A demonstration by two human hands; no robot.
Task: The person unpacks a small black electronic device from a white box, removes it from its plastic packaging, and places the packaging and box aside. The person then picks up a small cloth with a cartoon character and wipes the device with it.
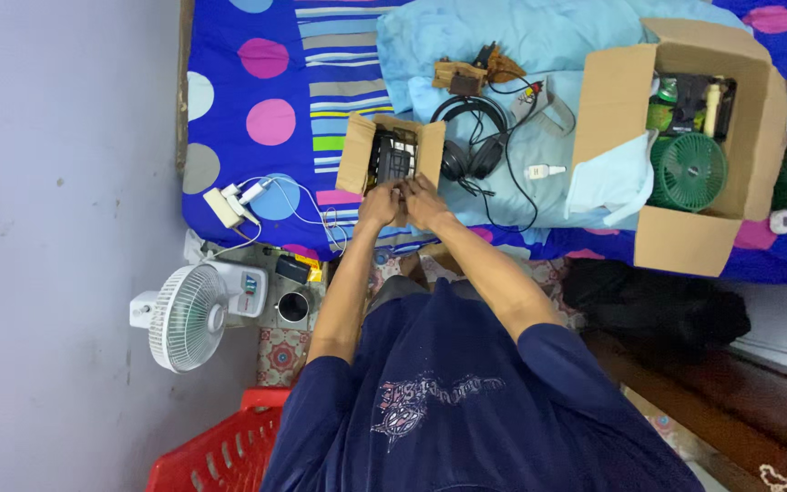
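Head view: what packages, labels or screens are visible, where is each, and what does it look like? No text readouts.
Small cardboard box: on the bed, flaps open, brown, dark gadgets inside; left hand and right hand at its near edge.
Large cardboard box: right on the bed, open, brown, holding a green fan and dark items.
Fan label: small patch on the white fan base, lower left.
Screens: none visible.

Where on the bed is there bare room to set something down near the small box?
Bare sheet lies left of the small cardboard box, above the white charger. Crowded to its right: headphones and cables fill the pillow up to the large box. Both hands meet at the small box's near edge.
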